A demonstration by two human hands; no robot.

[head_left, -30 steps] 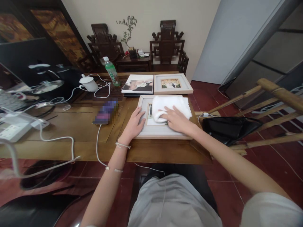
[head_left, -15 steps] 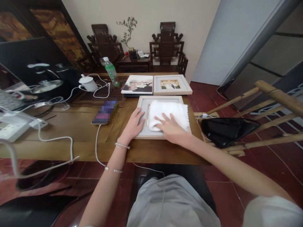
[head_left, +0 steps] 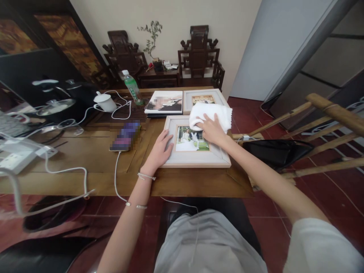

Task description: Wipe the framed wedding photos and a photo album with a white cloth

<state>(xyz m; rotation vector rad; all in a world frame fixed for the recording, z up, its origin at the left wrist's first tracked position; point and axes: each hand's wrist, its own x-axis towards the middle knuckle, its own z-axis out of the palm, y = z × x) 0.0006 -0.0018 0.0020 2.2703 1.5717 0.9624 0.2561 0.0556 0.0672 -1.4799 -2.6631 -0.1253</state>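
Note:
A pale-framed photo [head_left: 196, 159] lies flat on the wooden table [head_left: 85, 159] in front of me. My left hand [head_left: 160, 149] rests flat on the frame's left edge, holding it down. My right hand [head_left: 210, 129] presses a folded white cloth [head_left: 212, 113] onto the frame's far right corner, fingers spread on the cloth. The picture under the glass shows in full. Behind it lie a second framed photo [head_left: 204, 99], partly under the cloth, and an unframed print [head_left: 165, 102].
A phone [head_left: 125, 135] on a white cable lies left of the frame. Farther left are a white cup [head_left: 104, 101], a green bottle [head_left: 131, 86], a power strip [head_left: 14, 159] and loose cables. A black bag [head_left: 273, 151] sits on a wooden rack at right.
My right hand has slid the cloth from the middle of the frame up to its far right corner, uncovering the picture. The left hand has stayed on the frame's left edge.

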